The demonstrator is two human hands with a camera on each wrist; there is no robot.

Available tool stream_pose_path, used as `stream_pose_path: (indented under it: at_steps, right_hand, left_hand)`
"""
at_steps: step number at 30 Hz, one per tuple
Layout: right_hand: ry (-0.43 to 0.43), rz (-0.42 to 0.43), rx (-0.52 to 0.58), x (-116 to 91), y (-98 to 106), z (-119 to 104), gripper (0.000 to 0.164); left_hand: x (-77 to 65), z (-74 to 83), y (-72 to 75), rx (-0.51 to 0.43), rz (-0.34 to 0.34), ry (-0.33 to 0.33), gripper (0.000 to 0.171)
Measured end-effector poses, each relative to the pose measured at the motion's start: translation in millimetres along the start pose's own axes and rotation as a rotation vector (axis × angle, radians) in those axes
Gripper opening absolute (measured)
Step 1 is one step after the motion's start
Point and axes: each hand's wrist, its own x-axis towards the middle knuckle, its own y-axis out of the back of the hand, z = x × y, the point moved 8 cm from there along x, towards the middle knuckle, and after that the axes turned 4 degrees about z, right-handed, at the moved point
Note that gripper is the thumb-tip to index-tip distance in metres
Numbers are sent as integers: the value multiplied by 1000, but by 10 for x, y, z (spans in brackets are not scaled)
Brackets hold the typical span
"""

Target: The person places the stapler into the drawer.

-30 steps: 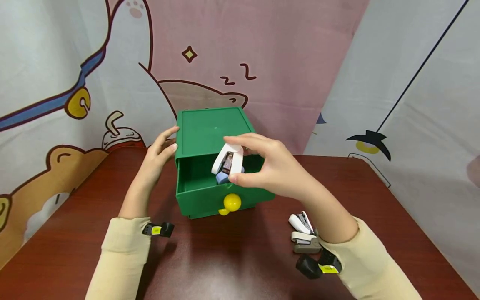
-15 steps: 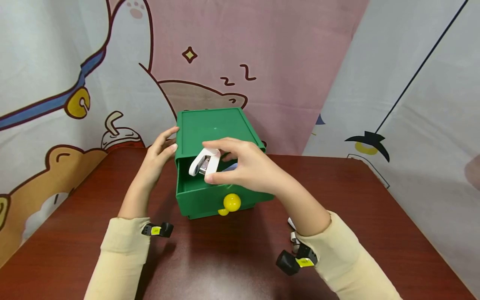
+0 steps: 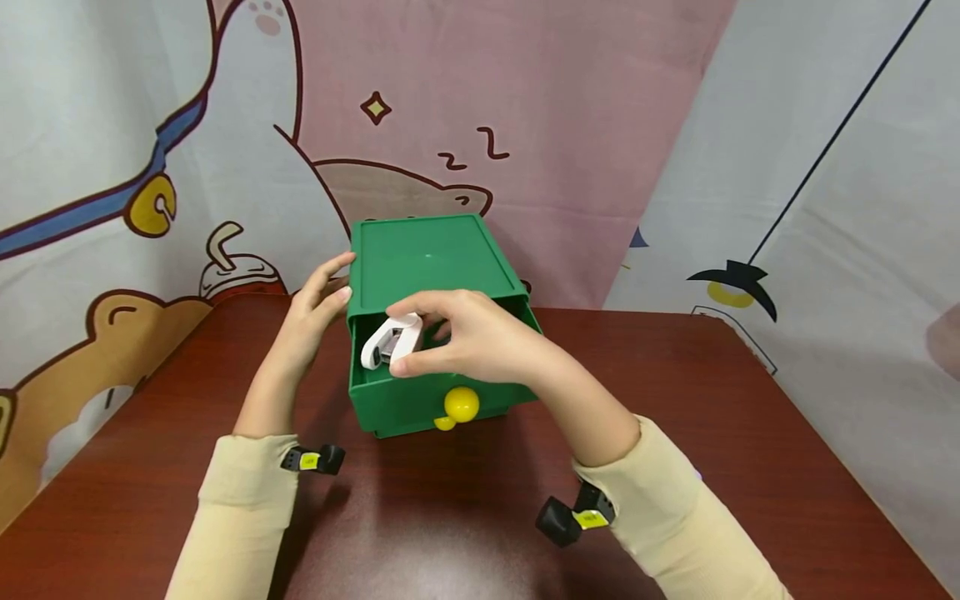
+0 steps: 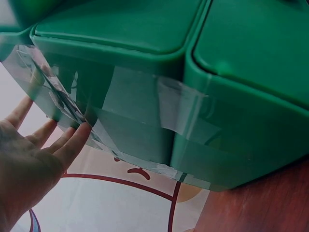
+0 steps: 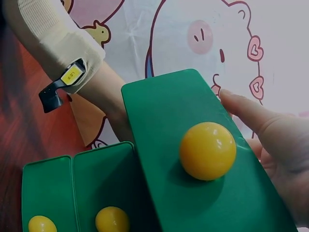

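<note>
My right hand [image 3: 472,343] pinches a small white stapler [image 3: 408,335] between thumb and fingers, low in the opening of a pulled-out drawer [image 3: 408,406]. The drawer belongs to a green plastic box [image 3: 431,260] and has a yellow ball knob [image 3: 461,404]. From the right wrist, the drawer front [image 5: 154,113] blocks the stapler and part of the hand [image 5: 285,145]. My left hand [image 3: 313,312] rests its fingertips on the box's left side. Seen from the left wrist, those fingers [image 4: 72,145] are spread and nearly straight against the side wall.
Two more drawer fronts [image 5: 101,188] with yellow knobs [image 5: 112,221] sit beside the pulled-out one in the right wrist view. The box stands on a dark red wooden table [image 3: 420,517]. Behind it hangs a cartoon-printed curtain [image 3: 570,150]. The right forearm hides most of the table's right-hand middle.
My right hand has carried the stapler leftward and down into the drawer opening. The right forearm now covers the staplers on the table. My left hand stays at the box.
</note>
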Motion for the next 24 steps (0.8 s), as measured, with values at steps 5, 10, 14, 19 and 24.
stream_pose_path:
  at_steps: [5, 10, 14, 19, 24]
  right_hand:
    - [-16, -35, -3, 19, -49, 2, 50]
    - [-51, -50, -24, 27, -71, 27, 48]
    - [-58, -12, -31, 12, -45, 33, 45]
    - [26, 127, -21, -62, 49, -42, 37]
    - [175, 312, -37, -212, 156, -170, 31]
  left_hand:
    - [-2, 4, 20, -9, 4, -11, 48]
    - [-2, -5, 30, -10, -2, -15, 48]
    - [-6, -20, 27, 9, -16, -13, 49]
    - [-2, -24, 15, 24, -22, -5, 49]
    - [1, 0, -5, 23, -21, -3, 49]
